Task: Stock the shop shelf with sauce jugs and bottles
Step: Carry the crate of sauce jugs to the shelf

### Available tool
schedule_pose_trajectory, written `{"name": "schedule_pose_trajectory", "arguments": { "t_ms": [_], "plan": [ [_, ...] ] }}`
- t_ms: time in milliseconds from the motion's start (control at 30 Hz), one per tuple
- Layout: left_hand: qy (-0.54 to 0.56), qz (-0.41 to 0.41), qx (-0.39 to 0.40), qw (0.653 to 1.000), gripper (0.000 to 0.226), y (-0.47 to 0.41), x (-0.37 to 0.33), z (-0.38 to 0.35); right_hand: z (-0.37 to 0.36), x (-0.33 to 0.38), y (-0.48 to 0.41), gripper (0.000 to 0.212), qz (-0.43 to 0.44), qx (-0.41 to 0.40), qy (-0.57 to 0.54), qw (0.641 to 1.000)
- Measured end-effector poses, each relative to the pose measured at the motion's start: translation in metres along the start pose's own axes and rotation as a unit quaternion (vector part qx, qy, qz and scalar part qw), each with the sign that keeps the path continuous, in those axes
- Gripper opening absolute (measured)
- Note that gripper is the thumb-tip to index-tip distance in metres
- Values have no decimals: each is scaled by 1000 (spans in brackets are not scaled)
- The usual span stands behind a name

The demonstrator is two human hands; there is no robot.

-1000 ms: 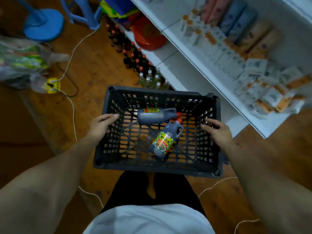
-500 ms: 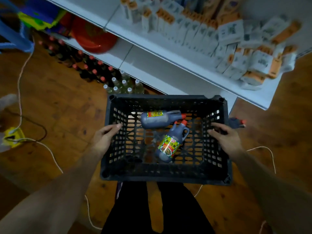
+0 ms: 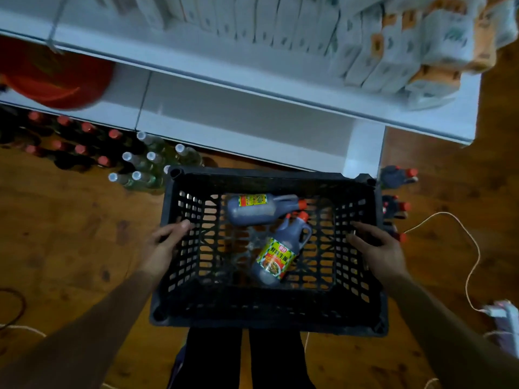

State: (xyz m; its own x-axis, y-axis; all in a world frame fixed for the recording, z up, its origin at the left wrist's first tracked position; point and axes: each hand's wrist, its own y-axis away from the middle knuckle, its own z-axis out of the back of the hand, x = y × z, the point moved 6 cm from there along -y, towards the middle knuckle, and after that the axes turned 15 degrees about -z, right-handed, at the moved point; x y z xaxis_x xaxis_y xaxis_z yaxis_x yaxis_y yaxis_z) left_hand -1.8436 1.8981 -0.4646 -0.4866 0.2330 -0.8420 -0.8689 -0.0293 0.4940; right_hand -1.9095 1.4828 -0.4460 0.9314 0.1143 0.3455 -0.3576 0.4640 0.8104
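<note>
my left hand (image 3: 164, 247) gripping crate (image 3: 269, 321) left wall | my right hand (image 3: 377, 249) gripping right wall | two sauce jugs (image 3: 276, 255) lying inside (red caps) | white shelf (image 3: 247, 127) just beyond

near jug label: on the jug (image 3: 276, 249) lying in the crate (image 3: 266, 315), I read large Chinese characters "鲜味生抽" on a yellow band; small red brand square above it, too small for me to read
far jug label: second jug (image 3: 261, 207), yellow-red label, text blurred, can't read
shelf boxes: cartons (image 3: 393, 51), print blurred, unreadable
</note>
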Motion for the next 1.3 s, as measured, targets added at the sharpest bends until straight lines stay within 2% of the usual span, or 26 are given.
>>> {"name": "schedule_pose_trajectory", "arguments": {
  "t_ms": [200,367,533,600,700,1033,1167,1300],
  "plan": [
    [3,-15,11,1000,21,-56,40,-24,-25,-21,-68,35,-17,-2,-24,1000],
    [-26,-37,32,998,34,-104,69,-46,-43,-35,-122,25,-16,-5,-57,998],
    [-44,-58,31,997,32,-135,89,-61,-57,-48,-159,23,-9,-23,-90,996],
    [-45,-58,26,997,33,-147,94,-62,-63,-49,-168,26,-11,-33,-99,994],
    [-56,-60,30,996,37,-162,99,-64,-70,-49,-182,19,-4,-41,-103,994],
    [-60,-84,5,995,21,-185,118,-75,-82,-55,-226,27,3,-50,-122,991],
    [-69,-113,18,991,19,-187,122,-76,-82,-54,-230,24,6,-48,-115,992],
    [-130,-111,53,984,20,-190,122,-71,-80,-53,-226,28,6,-53,-89,995]
  ]
}}
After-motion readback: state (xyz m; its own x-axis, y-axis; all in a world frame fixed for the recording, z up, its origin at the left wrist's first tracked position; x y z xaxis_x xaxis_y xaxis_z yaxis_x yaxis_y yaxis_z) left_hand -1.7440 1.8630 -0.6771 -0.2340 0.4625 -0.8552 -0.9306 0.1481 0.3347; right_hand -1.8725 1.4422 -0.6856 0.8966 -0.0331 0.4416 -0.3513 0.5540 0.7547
